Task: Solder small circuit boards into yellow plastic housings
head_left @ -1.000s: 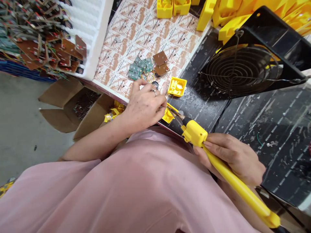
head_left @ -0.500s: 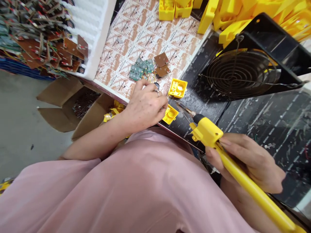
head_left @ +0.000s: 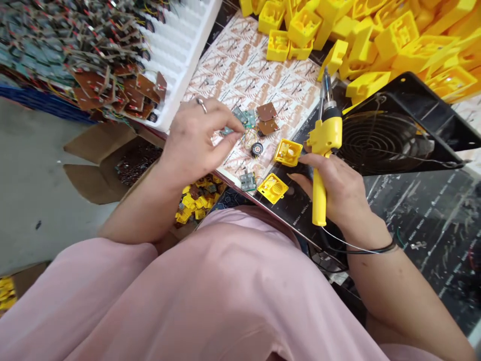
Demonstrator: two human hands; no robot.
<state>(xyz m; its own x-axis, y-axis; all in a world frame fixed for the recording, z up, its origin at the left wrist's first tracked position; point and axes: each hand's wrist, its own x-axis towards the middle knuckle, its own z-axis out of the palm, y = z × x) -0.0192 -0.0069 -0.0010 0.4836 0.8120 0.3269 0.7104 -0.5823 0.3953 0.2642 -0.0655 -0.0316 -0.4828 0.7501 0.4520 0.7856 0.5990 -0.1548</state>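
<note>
My left hand (head_left: 199, 135) is at the small pile on the printed sheet, its thumb and forefinger pinched together beside a green circuit board (head_left: 248, 118) and thin wires. Whatever is between those fingertips is too small to make out. Two brown circuit boards (head_left: 267, 119) and a round black speaker (head_left: 257, 149) lie just right of them. My right hand (head_left: 336, 188) grips a yellow soldering gun (head_left: 326, 134), tip pointing up and away. By its fingers sits an open yellow housing (head_left: 288, 152). A second yellow housing (head_left: 273, 188) lies nearer me, with a small grey-green board (head_left: 248, 181) beside it.
A black fan (head_left: 379, 130) with a wire guard stands at the right. Yellow housings (head_left: 398, 37) are heaped behind it. A white foam tray (head_left: 176, 65) at the left carries many boards. Cardboard boxes (head_left: 99, 143) stand below the table edge.
My left hand has moved left from the lower housing to the boards, uncovering the speaker and the small board. My right hand has moved up and left, swinging the soldering gun's tip away from the housings.
</note>
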